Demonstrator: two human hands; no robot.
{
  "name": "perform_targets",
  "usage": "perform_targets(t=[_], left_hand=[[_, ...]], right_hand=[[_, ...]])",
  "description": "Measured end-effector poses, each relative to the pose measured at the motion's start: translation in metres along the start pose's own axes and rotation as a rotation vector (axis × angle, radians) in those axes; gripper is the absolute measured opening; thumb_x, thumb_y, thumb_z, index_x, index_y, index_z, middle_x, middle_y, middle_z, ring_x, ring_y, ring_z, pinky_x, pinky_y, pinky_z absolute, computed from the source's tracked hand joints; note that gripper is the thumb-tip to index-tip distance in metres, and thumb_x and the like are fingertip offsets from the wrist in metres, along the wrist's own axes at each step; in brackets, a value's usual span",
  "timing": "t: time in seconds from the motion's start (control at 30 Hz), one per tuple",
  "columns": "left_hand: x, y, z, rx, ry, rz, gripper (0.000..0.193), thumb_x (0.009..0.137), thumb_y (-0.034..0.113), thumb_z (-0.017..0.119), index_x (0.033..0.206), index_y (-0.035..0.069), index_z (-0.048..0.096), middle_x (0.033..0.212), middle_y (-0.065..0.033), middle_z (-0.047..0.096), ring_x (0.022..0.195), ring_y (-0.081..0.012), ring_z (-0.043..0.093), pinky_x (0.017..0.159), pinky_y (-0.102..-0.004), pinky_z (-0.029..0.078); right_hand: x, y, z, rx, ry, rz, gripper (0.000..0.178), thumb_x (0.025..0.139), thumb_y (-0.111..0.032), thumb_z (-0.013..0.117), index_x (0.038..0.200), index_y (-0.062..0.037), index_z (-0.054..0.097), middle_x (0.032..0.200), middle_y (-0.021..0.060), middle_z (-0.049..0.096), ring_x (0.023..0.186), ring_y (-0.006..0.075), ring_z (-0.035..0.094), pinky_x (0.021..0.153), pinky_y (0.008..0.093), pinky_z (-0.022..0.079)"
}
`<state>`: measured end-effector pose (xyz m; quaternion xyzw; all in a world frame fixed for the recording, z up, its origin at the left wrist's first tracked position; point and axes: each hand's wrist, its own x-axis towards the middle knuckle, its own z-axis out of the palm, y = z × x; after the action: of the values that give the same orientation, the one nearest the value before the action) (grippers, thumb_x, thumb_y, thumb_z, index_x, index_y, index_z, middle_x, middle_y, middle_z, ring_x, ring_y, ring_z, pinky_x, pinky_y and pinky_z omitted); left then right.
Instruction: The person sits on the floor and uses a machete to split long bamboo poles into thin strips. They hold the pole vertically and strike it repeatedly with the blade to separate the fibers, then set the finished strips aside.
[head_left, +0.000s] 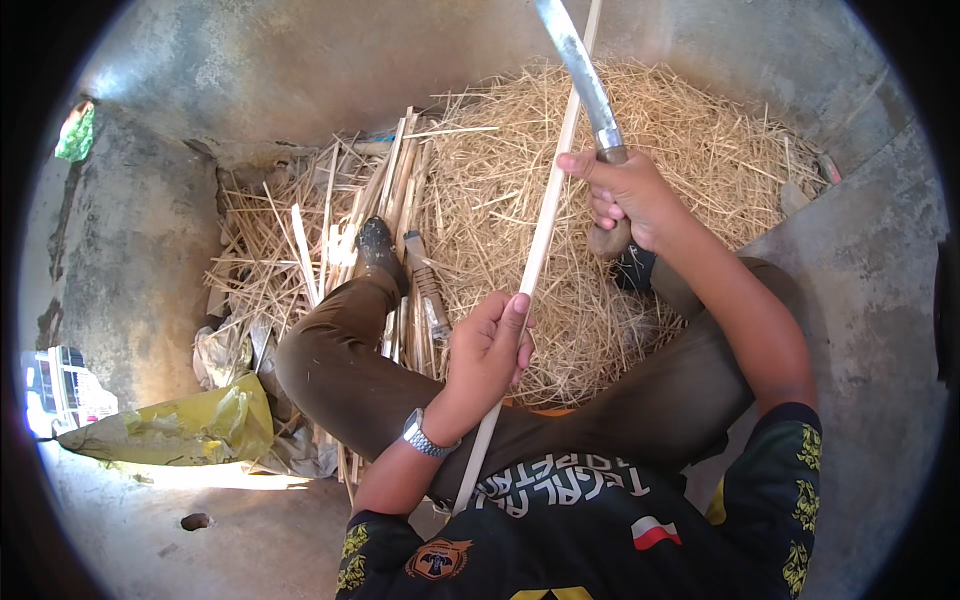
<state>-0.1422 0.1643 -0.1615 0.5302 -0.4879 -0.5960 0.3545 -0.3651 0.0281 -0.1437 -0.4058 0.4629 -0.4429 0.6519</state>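
My left hand (490,345) is closed around a long, pale strip of wood or bamboo (543,225), with the thumb lying along it. The strip slants from my lap up past the top of the view. In my right hand (630,195) is a machete (580,70) with a curved grey blade and a brown wooden handle. Its blade points up and away, close beside the strip's far part. My right thumb reaches across to the strip's edge and seems to touch it. On my left wrist is a metal-band watch.
A thick heap of straw-like shavings (720,170) covers the floor between and beyond my legs. Longer split strips (400,180) lie by my left foot, with a wooden-handled tool (428,285) beside them. A yellow sack (225,425) lies at the left. Concrete walls (330,70) surround the heap.
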Motion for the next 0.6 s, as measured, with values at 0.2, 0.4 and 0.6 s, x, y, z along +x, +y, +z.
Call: perform_targets(t=[0.2, 0.4, 0.6], left_hand=[[0.001, -0.012, 0.006, -0.018, -0.028, 0.028, 0.037, 0.110, 0.038, 0.046, 0.099, 0.003, 0.054, 0.062, -0.0015, 0.054, 0.045, -0.0058, 0.047, 0.041, -0.0204, 0.036], [-0.014, 0.002, 0.017, -0.021, -0.271, -0.254, 0.036, 0.111, 0.042, 0.043, 0.099, 0.008, 0.049, 0.065, 0.0003, 0.051, 0.046, -0.0070, 0.044, 0.042, -0.0212, 0.036], [-0.013, 0.000, 0.013, -0.281, -0.228, -0.246, 0.036, 0.110, 0.046, 0.042, 0.089, 0.017, 0.038, 0.062, 0.0053, 0.032, 0.046, -0.0047, 0.028, 0.039, -0.0225, 0.023]], right_hand=[[0.002, 0.015, 0.006, -0.051, -0.012, -0.035, 0.027, 0.090, -0.024, 0.081, 0.090, -0.0070, 0.059, 0.058, -0.0072, 0.048, 0.042, 0.0037, 0.041, 0.039, 0.0222, 0.037], [0.007, -0.023, -0.019, -0.240, 0.314, -0.235, 0.025, 0.091, -0.025, 0.078, 0.085, -0.0090, 0.060, 0.058, -0.0041, 0.051, 0.043, 0.0046, 0.042, 0.038, 0.0230, 0.035], [0.022, -0.003, -0.053, -0.556, 0.552, -0.591, 0.029, 0.094, -0.029, 0.074, 0.079, -0.0071, 0.061, 0.057, 0.0001, 0.055, 0.046, 0.0102, 0.048, 0.043, 0.0313, 0.038]])
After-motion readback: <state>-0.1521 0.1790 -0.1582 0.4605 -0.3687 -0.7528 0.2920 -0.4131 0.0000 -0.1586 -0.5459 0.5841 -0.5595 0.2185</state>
